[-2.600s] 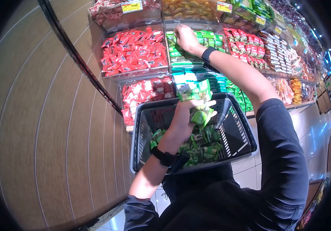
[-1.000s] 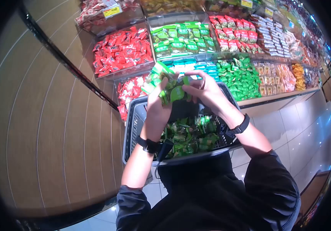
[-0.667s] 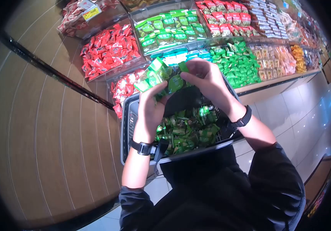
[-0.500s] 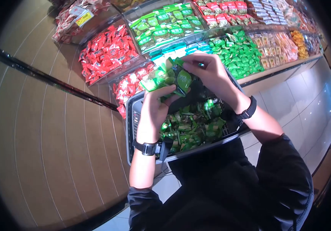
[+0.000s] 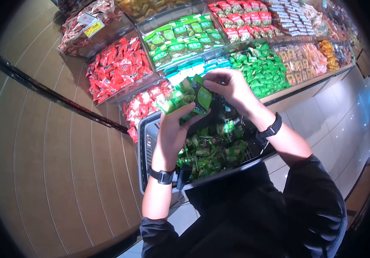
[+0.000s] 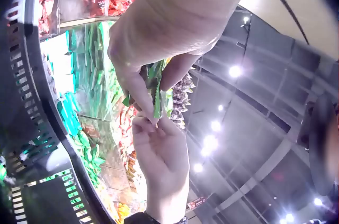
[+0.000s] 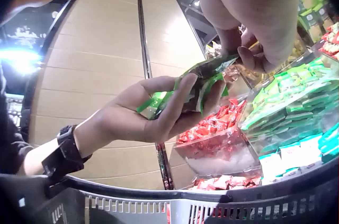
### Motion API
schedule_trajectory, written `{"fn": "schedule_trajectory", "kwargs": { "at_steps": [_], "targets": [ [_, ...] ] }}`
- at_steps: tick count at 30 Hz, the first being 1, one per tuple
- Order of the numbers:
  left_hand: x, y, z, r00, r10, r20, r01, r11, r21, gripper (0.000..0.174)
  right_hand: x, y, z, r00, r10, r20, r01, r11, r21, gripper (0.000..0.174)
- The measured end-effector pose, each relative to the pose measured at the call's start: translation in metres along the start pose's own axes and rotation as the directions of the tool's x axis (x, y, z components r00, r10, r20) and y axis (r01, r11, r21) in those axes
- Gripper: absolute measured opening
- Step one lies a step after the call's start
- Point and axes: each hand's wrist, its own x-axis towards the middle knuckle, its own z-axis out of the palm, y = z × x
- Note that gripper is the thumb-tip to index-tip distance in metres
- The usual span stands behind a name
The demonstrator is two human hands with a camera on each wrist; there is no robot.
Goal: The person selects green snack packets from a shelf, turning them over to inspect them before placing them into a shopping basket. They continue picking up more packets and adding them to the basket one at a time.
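My left hand (image 5: 171,129) grips a small bunch of green snack packets (image 5: 203,99) above the basket, its thumb lying across the front one. That packet is dark with a bright green leaf-shaped label. With thumb and fingertips, my right hand (image 5: 236,91) pinches its upper corner. In the right wrist view, the packets (image 7: 201,89) sit between the left thumb and fingers. From the left wrist, the right hand (image 6: 164,152) shows with fingertips right at the packet's edge. Below both hands, the dark shopping basket (image 5: 141,150) holds many similar green packets (image 5: 215,146).
Sloping clear bins rise ahead. One has flat green packets (image 5: 180,38); red packets (image 5: 118,66) lie left of it, small green packets (image 5: 260,71) lower right. A wood-panelled wall (image 5: 64,172) stands at left. Pale floor tiles (image 5: 318,124) show at right.
My right hand has come back from the flat green packets' bin to the packets in my left hand. Over the last half second both hands stay together, the front packet turning slightly.
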Motion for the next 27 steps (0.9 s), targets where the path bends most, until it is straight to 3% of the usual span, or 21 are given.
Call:
{"fn": "schedule_trajectory", "kwargs": {
  "at_steps": [1, 5, 7, 9, 11, 15, 21, 25, 27],
  "targets": [
    [-0.001, 0.000, 0.000, 1.000, 0.010, 0.007, -0.010, 1.000, -0.013, 0.033, 0.001, 0.002, -0.001, 1.000, 0.011, -0.007, -0.011, 0.999, -0.043, 0.017],
    [-0.008, 0.003, 0.006, 0.985, 0.152, 0.086, -0.161, 0.981, 0.105, 0.032, 0.005, -0.011, -0.004, 0.998, 0.003, -0.069, 0.008, 0.987, 0.159, 0.010],
    [-0.008, 0.009, 0.009, 0.999, 0.030, 0.011, -0.029, 0.996, -0.082, 0.033, 0.016, -0.024, -0.020, 0.994, -0.040, -0.102, 0.051, 0.993, 0.106, 0.009],
    [-0.007, 0.008, 0.007, 1.000, 0.015, 0.006, -0.014, 0.995, -0.101, 0.034, 0.038, -0.040, -0.039, 0.974, -0.195, -0.118, 0.175, 0.972, -0.159, 0.012],
    [-0.009, 0.013, 0.012, 0.999, -0.010, -0.035, 0.008, 0.997, -0.082, 0.036, 0.067, -0.065, -0.056, 0.944, -0.317, -0.090, 0.223, 0.817, -0.532, 0.013],
    [-0.009, 0.010, 0.012, 0.998, -0.039, 0.046, 0.046, 0.988, -0.148, 0.033, 0.172, -0.070, -0.101, 0.851, -0.513, 0.112, 0.425, 0.547, -0.721, 0.012],
    [-0.007, 0.006, 0.007, 0.996, -0.047, 0.070, 0.057, 0.989, -0.133, 0.031, 0.275, -0.018, -0.127, 0.849, -0.454, 0.269, 0.498, 0.518, -0.696, 0.008],
    [-0.008, 0.012, 0.010, 0.998, -0.040, 0.049, 0.047, 0.988, -0.146, 0.033, 0.286, 0.012, -0.124, 0.852, -0.432, 0.296, 0.490, 0.459, -0.741, 0.009],
    [-0.006, 0.010, 0.009, 0.998, -0.040, 0.050, 0.047, 0.988, -0.145, 0.034, 0.285, 0.022, -0.122, 0.884, -0.389, 0.259, 0.437, 0.491, -0.753, 0.011]
  ]
}}
